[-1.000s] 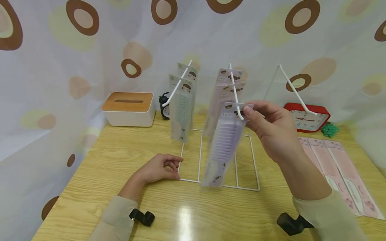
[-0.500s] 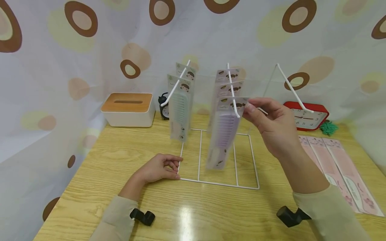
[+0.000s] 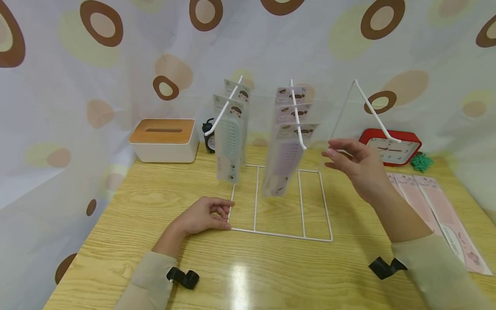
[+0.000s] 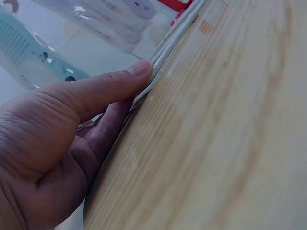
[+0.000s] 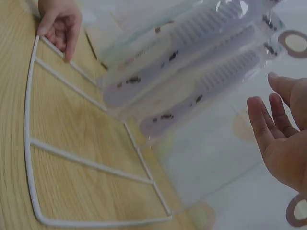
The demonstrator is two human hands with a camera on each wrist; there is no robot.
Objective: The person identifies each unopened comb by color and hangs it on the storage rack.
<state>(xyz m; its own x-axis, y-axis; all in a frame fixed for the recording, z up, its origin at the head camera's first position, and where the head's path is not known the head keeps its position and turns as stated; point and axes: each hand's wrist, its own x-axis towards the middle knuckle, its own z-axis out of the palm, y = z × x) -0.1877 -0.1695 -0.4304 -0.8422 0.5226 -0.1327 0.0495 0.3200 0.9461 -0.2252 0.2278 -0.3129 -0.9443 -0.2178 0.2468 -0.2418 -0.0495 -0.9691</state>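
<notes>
A white wire display rack (image 3: pixel 277 234) stands on the table, with three prongs reaching forward. Several purple combs (image 3: pixel 290 157) in clear packaging hang one behind another from the middle prong. Mint-green combs (image 3: pixel 229 137), also packaged, hang on the left prong. With thumb and fingers my left hand (image 3: pixel 205 214) holds the rack's base at its front left corner; the left wrist view has the thumb against the wire (image 4: pixel 163 55). My right hand (image 3: pixel 360 168) is in the air right of the purple combs, holding nothing. Its fingers (image 5: pixel 259 122) are apart from the packaging in the right wrist view.
Pink packaged items (image 3: pixel 445 211) lie side by side on the table at right. Behind them stand a red clock (image 3: pixel 391 148) and a small green thing (image 3: pixel 421 162). A wooden-lidded tissue box (image 3: pixel 162 144) and a black alarm clock (image 3: pixel 209 137) are at back left.
My right hand slid the front purple comb farther back along the middle prong, then let go and moved right and slightly down. My left hand has stayed on the rack's base.
</notes>
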